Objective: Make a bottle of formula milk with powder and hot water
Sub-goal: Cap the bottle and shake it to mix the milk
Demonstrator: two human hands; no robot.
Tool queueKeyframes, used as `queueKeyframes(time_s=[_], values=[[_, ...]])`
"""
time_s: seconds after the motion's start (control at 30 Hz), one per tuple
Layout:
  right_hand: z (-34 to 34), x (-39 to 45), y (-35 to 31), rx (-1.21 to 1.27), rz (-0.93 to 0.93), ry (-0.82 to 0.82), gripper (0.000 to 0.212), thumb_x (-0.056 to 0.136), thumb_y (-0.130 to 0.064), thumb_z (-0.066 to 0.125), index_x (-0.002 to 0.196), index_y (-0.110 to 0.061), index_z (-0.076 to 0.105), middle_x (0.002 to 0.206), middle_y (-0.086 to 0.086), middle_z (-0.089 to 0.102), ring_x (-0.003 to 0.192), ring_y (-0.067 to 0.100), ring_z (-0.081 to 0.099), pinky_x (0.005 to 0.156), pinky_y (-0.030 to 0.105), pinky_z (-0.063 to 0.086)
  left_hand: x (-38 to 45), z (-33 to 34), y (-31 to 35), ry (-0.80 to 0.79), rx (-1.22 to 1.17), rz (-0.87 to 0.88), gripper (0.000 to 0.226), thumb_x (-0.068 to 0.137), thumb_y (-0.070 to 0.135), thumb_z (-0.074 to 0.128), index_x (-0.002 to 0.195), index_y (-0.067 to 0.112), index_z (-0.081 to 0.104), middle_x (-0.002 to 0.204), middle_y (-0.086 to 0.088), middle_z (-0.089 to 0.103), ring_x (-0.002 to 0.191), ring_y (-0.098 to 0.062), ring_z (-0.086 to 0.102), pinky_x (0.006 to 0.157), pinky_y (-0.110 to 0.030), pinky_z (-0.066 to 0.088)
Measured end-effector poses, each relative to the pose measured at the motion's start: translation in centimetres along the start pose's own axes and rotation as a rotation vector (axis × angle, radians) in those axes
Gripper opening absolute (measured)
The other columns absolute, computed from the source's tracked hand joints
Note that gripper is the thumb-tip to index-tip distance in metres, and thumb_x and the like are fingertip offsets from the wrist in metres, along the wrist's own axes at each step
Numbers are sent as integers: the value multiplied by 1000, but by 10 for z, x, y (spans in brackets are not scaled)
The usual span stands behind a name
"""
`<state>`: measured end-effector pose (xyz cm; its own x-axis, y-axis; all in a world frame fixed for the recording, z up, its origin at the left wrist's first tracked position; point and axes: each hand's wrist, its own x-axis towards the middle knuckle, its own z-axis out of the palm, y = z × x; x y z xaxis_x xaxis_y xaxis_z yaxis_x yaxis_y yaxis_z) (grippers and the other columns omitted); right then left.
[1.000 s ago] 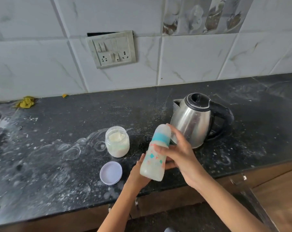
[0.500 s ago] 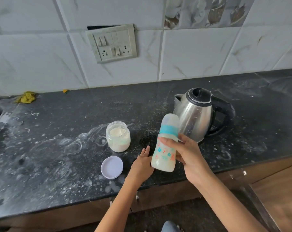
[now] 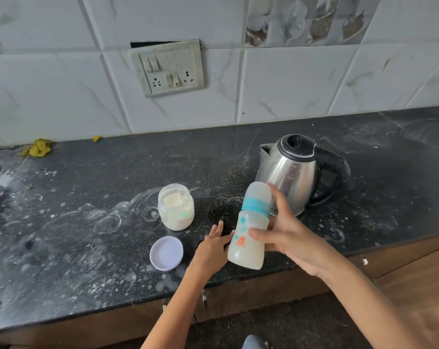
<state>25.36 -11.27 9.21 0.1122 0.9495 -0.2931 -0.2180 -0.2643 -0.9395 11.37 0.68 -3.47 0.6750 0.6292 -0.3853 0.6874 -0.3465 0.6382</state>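
Dusty black counter point(image 3: 87, 248); R hand point(image 3: 291, 241) grips bottle point(image 3: 251, 227), near-upright, cap up; L hand point(image 3: 213, 248) open.

A home kitchen: marbled wall tiles point(image 3: 289, 84), a dark stone tabletop point(image 3: 87, 222), an electric kettle point(image 3: 289, 172) and a switchboard point(image 3: 168, 68).

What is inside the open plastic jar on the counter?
The open jar holds pale cream powder, heaped near the mouth and filling most of the body. Whether a scoop lies buried in it cannot be seen. Its lid lies separately on the counter.
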Motion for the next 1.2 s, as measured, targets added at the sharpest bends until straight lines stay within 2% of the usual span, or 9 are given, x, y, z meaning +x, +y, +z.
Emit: queueKeyframes(time_s=[0.2, 0.33, 0.5, 0.67, 0.83, 0.9, 1.0, 1.1, 1.2], values=[[4, 19, 0, 407, -286, 357, 85, 78, 1, 70, 141, -44, 33, 137, 15, 49, 117, 35, 61, 72, 50, 59, 4, 3, 1, 68, 53, 11, 47, 100, 37, 38, 146, 29, 33, 161, -2, 5, 149, -23, 2, 118, -45, 21], [25, 5, 17, 218, -107, 94, 94, 65, 3, 77, 137, -44, 39, 111, 10, 69, 102, 32, 70, 73, 51, 59, -3, 11, -9, 145, 230, 190, 49, 90, 30, 58, 134, 32, 37, 144, 2, 39, 140, -21, 31, 116, -41, 28], [-5, 22, -8, 487, -279, 348, 91, 67, 4, 74, 142, -31, 37, 129, 17, 52, 105, 35, 65, 66, 49, 60, 11, 8, -5, 79, 171, 89, 46, 101, 37, 38, 146, 32, 31, 160, 2, 7, 148, -24, 5, 117, -44, 23], [31, 4, 15, 216, -102, 128, 100, 57, 8, 82, 135, -39, 41, 112, 17, 64, 99, 33, 71, 69, 50, 60, 13, 17, -15, 120, 102, 87, 48, 99, 28, 47, 143, 13, 35, 146, 0, 40, 131, -16, 41, 89, 1, 32], [-7, 15, -7, 456, -303, 360, 92, 60, 4, 81, 135, -33, 42, 120, 11, 58, 108, 33, 66, 68, 51, 60, 14, 11, -10, 98, 174, 75, 47, 100, 36, 39, 146, 28, 33, 161, -3, 7, 148, -24, 6, 115, -41, 24], [-4, 17, -5, 435, -296, 345, 93, 59, 5, 82, 134, -33, 43, 120, 13, 59, 108, 35, 66, 68, 51, 60, 18, 11, -9, 121, 109, 91, 45, 100, 36, 40, 144, 27, 37, 159, 0, 15, 148, -23, 12, 112, -33, 31], [27, 10, 12, 281, -158, 196, 94, 56, 6, 81, 132, -37, 44, 108, 16, 67, 98, 33, 71, 69, 52, 60, 14, 18, -20, 128, 87, 127, 43, 96, 27, 51, 138, 15, 46, 143, 4, 41, 136, -18, 37, 86, 0, 39], [12, 14, 7, 362, -225, 289, 93, 57, 5, 78, 133, -35, 44, 104, 8, 70, 97, 31, 71, 65, 49, 60, 15, 17, -18, 74, 126, 142, 42, 96, 34, 48, 137, 26, 47, 155, -7, 29, 144, -24, 24, 112, -28, 33], [-10, 15, -12, 464, -323, 405, 90, 63, 3, 74, 138, -33, 41, 116, 7, 63, 104, 33, 68, 66, 49, 60, 16, 10, -10, 100, 123, 81, 46, 101, 37, 38, 146, 31, 33, 161, 0, 5, 149, -22, 4, 116, -40, 23]])
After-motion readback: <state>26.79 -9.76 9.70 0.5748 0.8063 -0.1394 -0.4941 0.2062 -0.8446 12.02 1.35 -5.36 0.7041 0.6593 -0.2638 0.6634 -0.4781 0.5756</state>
